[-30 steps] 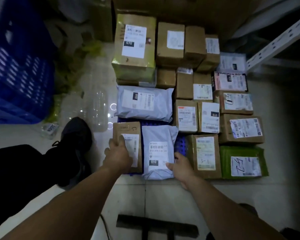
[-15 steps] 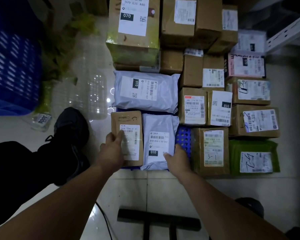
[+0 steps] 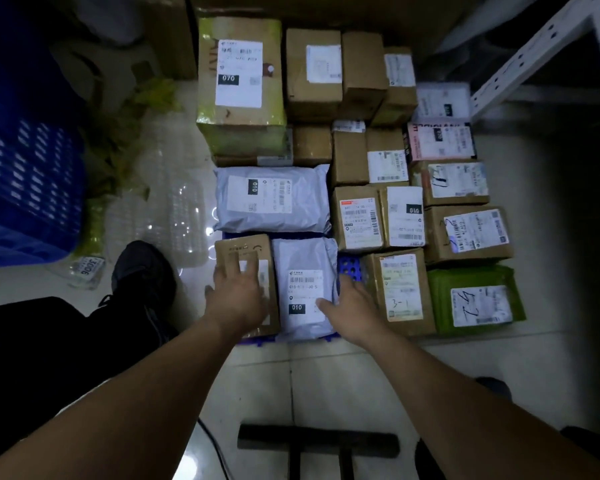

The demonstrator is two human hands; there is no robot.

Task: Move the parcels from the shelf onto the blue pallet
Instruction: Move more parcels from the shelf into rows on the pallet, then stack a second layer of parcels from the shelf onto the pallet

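Several parcels cover the blue pallet on the floor; only a small patch of its grid shows. My left hand lies flat with spread fingers on a small brown box at the pallet's near left corner. My right hand rests on the right edge of a grey mailer bag labelled 010 beside that box, thumb on its label. Another grey mailer lies just behind them. A tall box labelled 070 stands at the back left.
A blue plastic crate stands to the left, with clear plastic trays beside it. My black shoe is left of the pallet. A white shelf upright runs at top right. A dark bar lies on the tiles near me.
My left hand has slid from the brown box's left edge onto its top, fingers spread. My right hand moved up along the grey mailer's right edge. Both parcels stay on the pallet.
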